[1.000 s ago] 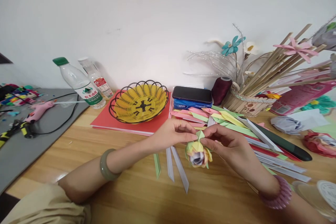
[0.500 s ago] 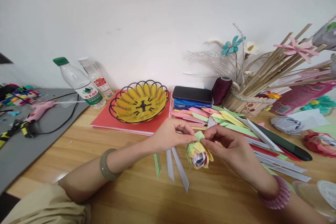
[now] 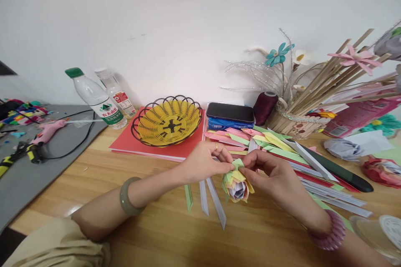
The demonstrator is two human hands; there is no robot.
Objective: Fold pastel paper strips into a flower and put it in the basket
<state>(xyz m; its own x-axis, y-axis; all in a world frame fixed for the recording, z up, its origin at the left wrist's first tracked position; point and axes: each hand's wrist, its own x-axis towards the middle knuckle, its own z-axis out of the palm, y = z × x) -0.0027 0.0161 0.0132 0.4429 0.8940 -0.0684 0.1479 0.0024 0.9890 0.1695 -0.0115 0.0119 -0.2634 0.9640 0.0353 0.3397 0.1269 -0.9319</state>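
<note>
A folded paper flower [image 3: 238, 187] with a white centre, pinkish and yellow petals and green outer leaves is held between both hands above the table. My left hand [image 3: 208, 159] pinches a green paper leaf [image 3: 238, 163] at the flower's upper edge between thumb and fingers. On the other side, my right hand [image 3: 269, 171] pinches the same leaf's right side with thumb and forefinger. The flower tilts so that its centre faces me. Below my left wrist lie white paper strips [image 3: 216, 204] and a green strip [image 3: 188, 198], partly covered by the hand.
A yellow woven basket [image 3: 171, 127] stands on red paper [image 3: 122, 144]. Coloured folded strips [image 3: 269, 142] lie behind my right hand, beside a phone [image 3: 230, 112] on a blue pack. Two bottles [image 3: 97, 100] stand left; a pink glue gun [image 3: 48, 130] rests on a grey mat [image 3: 67, 146].
Both hands stay at the flower with only slight finger shifts at the green leaf. The whole view has moved a few pixels; nothing was let go.
</note>
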